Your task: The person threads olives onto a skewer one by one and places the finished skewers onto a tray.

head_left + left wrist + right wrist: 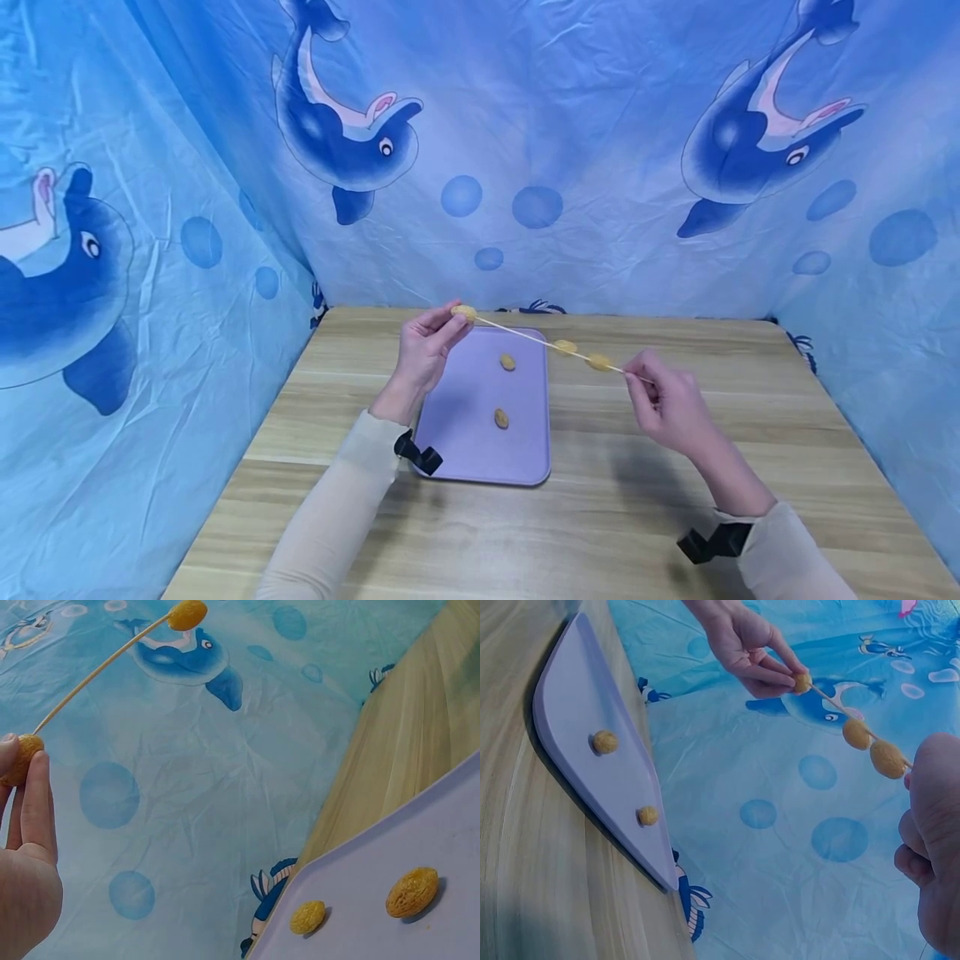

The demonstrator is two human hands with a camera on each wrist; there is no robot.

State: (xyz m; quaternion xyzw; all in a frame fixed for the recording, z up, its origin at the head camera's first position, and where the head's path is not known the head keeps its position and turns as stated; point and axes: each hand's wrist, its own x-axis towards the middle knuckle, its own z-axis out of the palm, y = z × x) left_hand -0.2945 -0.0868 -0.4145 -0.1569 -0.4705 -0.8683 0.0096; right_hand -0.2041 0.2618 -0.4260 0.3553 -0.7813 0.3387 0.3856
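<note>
A thin wooden skewer [517, 332] slants across the head view above the table. My right hand [671, 404] pinches its near end between thumb and fingers. Two wrinkled yellow oval fruits, like dried kumquats, are threaded on it: one [599, 362] close to the right fingers, another [566, 347] just beyond. At the far tip, my left hand [427, 346] pinches a third fruit [464, 313] with thumb and fingertips. The tip meets this fruit; how deep it goes I cannot tell. In the right wrist view all three fruits [887, 759] line up along the stick.
Below the left hand lies a lilac tray [457, 454] with a low rim. Two loose fruits rest on it, one farther back [507, 362] and one nearer [501, 418]. The wooden table [600, 533] is bordered by blue dolphin-print curtains [600, 275].
</note>
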